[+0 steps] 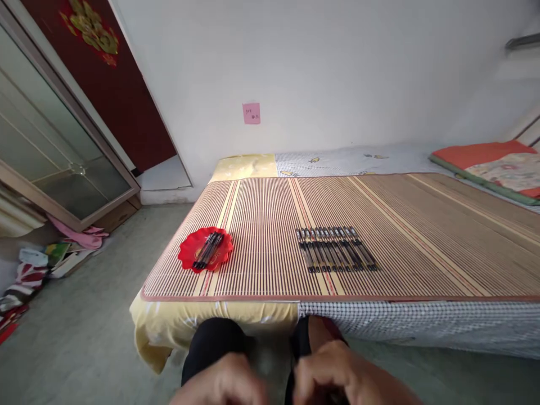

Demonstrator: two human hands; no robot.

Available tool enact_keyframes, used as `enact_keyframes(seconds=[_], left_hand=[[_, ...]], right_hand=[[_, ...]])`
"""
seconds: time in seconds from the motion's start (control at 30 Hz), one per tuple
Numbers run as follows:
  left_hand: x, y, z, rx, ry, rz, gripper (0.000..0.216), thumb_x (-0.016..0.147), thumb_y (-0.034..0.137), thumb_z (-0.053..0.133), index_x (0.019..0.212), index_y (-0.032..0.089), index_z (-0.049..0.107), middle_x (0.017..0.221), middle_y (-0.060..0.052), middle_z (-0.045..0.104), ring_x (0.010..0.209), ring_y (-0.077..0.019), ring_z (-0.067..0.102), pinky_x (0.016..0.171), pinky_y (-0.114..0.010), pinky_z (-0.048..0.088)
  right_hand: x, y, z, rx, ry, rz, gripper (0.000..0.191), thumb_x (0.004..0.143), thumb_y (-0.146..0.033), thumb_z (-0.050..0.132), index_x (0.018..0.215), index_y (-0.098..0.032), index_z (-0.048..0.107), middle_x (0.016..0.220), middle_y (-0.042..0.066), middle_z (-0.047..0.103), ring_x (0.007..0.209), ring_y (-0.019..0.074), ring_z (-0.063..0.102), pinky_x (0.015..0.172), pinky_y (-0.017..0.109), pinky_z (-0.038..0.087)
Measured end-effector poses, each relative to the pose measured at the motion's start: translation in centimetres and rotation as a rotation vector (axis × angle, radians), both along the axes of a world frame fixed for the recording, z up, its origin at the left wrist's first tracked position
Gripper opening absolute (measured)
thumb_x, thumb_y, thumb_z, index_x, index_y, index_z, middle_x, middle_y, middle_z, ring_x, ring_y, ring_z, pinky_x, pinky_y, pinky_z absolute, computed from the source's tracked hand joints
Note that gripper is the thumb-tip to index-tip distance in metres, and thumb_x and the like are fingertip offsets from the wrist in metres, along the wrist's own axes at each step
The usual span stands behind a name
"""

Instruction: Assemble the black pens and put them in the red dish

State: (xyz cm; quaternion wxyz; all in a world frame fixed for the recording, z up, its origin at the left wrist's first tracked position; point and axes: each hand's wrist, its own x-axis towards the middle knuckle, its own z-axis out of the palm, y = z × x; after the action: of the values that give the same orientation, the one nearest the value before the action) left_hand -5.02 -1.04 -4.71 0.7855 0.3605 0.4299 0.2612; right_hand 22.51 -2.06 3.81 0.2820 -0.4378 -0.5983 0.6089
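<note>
My left hand [219,385] and my right hand [337,377] sit low at the bottom edge, close together above my knees, in front of the bed. Their fingers are cut off by the frame and blurred. Neither touches anything on the bed. A red scalloped plate [188,250] lies on the striped bamboo mat [261,214] near the bed's front left corner, with several dark pens [208,250] on it. To the right, a row of several dark pens [335,249] lies side by side on the mat.
The bed [219,320] stands against a white wall with a pink note [251,113]. An orange cushion [485,154] lies at the far right. Clothes and papers [46,261] are piled on the floor at left under a glass door [50,152].
</note>
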Motion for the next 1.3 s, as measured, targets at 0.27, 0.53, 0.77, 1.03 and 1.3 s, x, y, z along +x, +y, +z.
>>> enact_keyframes(seconds=[0.27, 0.53, 0.77, 1.03, 1.3], left_hand=[[5.9, 7.0, -7.6, 0.245, 0.044, -0.065, 0.050, 0.082, 0.064, 0.071, 0.074, 0.017, 0.057, 0.053, 0.005, 0.045, 0.045, -0.0072, 0.032, 0.046, -0.024, 0.020], [5.8, 6.7, -10.6, 0.174, -0.010, -0.119, 0.050, 0.079, 0.064, 0.074, 0.079, 0.016, 0.059, 0.056, 0.005, 0.046, 0.045, -0.0076, 0.036, 0.044, -0.024, 0.020], [5.8, 6.9, -10.4, 0.190, -0.055, -0.110, 0.048, 0.081, 0.060, 0.073, 0.081, 0.014, 0.061, 0.055, 0.005, 0.046, 0.044, -0.0064, 0.033, 0.046, -0.025, 0.017], [5.8, 6.9, -10.8, 0.210, -0.071, -0.101, 0.047, 0.082, 0.059, 0.072, 0.081, 0.014, 0.059, 0.056, 0.005, 0.044, 0.045, -0.0069, 0.033, 0.046, -0.025, 0.017], [5.8, 7.1, -11.2, 0.223, -0.079, -0.124, 0.046, 0.083, 0.058, 0.072, 0.079, 0.015, 0.058, 0.055, 0.006, 0.044, 0.044, -0.0067, 0.033, 0.045, -0.024, 0.019]], right_hand=[[0.2, 8.0, -10.7, 0.444, -0.320, -0.527, 0.015, 0.095, -0.033, 0.055, 0.094, -0.023, 0.066, 0.089, 0.006, 0.071, 0.085, 0.0222, 0.068, 0.077, 0.032, 0.052], [5.4, 12.3, -14.9, 0.642, -0.784, -0.745, 0.014, 0.096, -0.029, 0.053, 0.098, -0.019, 0.064, 0.098, 0.012, 0.067, 0.087, 0.0267, 0.067, 0.077, 0.037, 0.051], [4.4, 13.6, -15.1, 0.602, -1.093, -0.699, 0.005, 0.093, -0.024, 0.064, 0.092, -0.019, 0.063, 0.094, 0.011, 0.066, 0.090, 0.0282, 0.066, 0.077, 0.036, 0.046], [3.4, 13.8, -15.2, 0.597, -1.197, -0.697, 0.008, 0.094, -0.023, 0.065, 0.097, -0.016, 0.065, 0.097, 0.012, 0.065, 0.095, 0.0293, 0.065, 0.080, 0.037, 0.047], [2.8, 13.9, -16.2, 0.606, -1.172, -0.671, 0.008, 0.093, -0.018, 0.064, 0.101, -0.016, 0.066, 0.103, 0.013, 0.066, 0.097, 0.0285, 0.065, 0.078, 0.036, 0.048]])
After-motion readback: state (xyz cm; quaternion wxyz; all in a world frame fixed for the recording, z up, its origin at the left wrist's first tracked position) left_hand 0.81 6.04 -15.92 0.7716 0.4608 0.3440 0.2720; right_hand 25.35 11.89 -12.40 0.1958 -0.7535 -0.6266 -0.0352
